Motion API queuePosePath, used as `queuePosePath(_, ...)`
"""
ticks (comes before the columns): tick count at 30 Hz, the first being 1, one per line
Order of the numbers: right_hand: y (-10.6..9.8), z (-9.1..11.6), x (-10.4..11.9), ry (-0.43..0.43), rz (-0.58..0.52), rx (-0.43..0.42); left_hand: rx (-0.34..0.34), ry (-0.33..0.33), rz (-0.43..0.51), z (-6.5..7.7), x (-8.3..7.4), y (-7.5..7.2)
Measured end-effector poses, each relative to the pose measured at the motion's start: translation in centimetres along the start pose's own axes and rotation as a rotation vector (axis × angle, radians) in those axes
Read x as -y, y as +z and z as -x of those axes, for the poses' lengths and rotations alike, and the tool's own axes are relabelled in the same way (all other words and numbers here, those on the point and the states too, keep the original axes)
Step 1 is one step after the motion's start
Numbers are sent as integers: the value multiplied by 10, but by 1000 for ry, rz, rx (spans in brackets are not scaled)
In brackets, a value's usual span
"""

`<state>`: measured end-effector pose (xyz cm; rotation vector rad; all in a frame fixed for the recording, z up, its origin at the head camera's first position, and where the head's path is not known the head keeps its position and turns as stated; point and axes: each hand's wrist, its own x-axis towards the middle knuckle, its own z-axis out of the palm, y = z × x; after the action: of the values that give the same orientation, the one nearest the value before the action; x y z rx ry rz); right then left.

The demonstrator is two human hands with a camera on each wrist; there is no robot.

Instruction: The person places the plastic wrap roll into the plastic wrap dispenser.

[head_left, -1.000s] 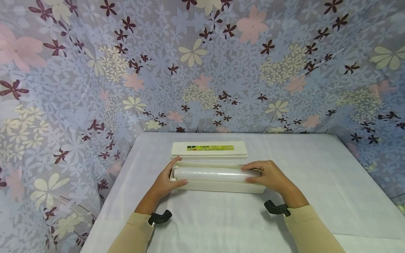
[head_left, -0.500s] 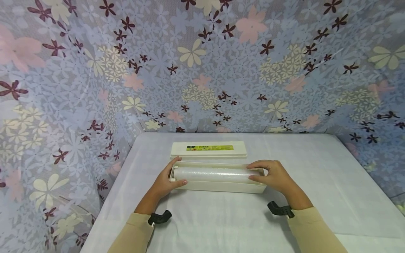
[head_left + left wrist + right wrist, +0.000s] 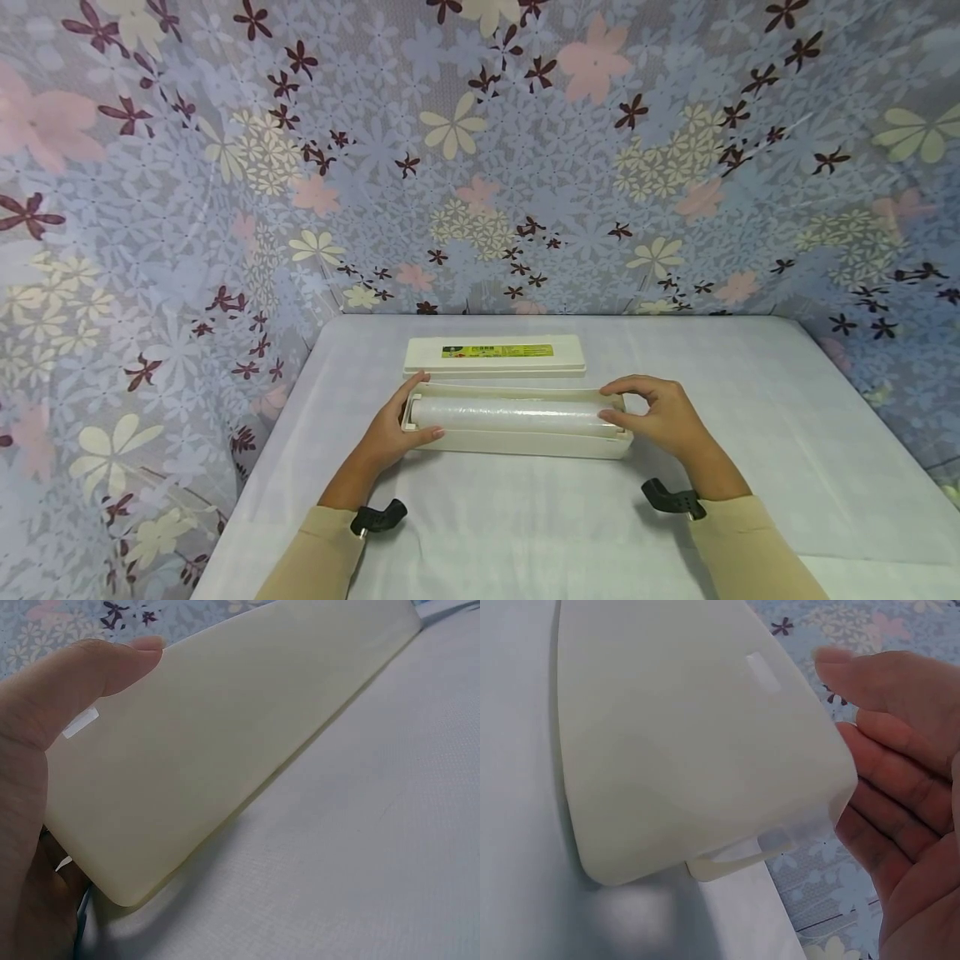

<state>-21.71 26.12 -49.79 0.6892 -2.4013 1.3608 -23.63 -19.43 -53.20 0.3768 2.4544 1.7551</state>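
Note:
A cream plastic cling film box [image 3: 517,443] lies lengthwise in front of me with its top uncovered. Inside it is a shiny roll of cling film [image 3: 510,411]. My left hand [image 3: 392,427] grips the box's left end, thumb over the front wall and a finger at the far corner; the left wrist view shows that thumb [image 3: 124,666] lying along the wall's upper edge. At the other end, my right hand [image 3: 660,417] has its thumb tip over the roll's end and a fingertip at the back rim. Its fingers [image 3: 900,772] are loosely bent in the right wrist view.
The box's long cream lid [image 3: 495,367], with a yellow-green label, lies just behind the box. A white cloth [image 3: 525,525] covers the table. Floral fabric [image 3: 480,167] hangs behind and at the sides. A black mount [image 3: 378,517] sits at each wrist.
My right hand has slid rightward along the roll to the box's right end, uncovering more of the roll. The left hand, box and lid have stayed in place.

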Motion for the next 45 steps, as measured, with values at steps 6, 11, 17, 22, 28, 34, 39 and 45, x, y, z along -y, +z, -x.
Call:
queuePosePath(6,-1,2,1,-2,-16,-14,5,6,13,-1,2,0)
queuePosePath(11,-2,2,13,-7,-50,-25,0,7,16,0,0,1)
queuePosePath(17,-4,3,19,5,-61,-30,-1,8,18,-1,1,2)
queuePosePath(22,-6,7,1,26,-54,-10,2,10,19,0,3,0)
queuePosePath(28,-10,10,-6,74,-43,53,2,10,13,-1,4,0)
queuePosePath(34,-10,13,-9,102,-23,103,2,11,13,-1,4,0)
queuePosePath(39,-9,15,-11,126,0,149,4,21,12,-1,5,-1)
queuePosePath(45,-5,18,-13,145,-30,172,3,16,-3,-1,6,-1)
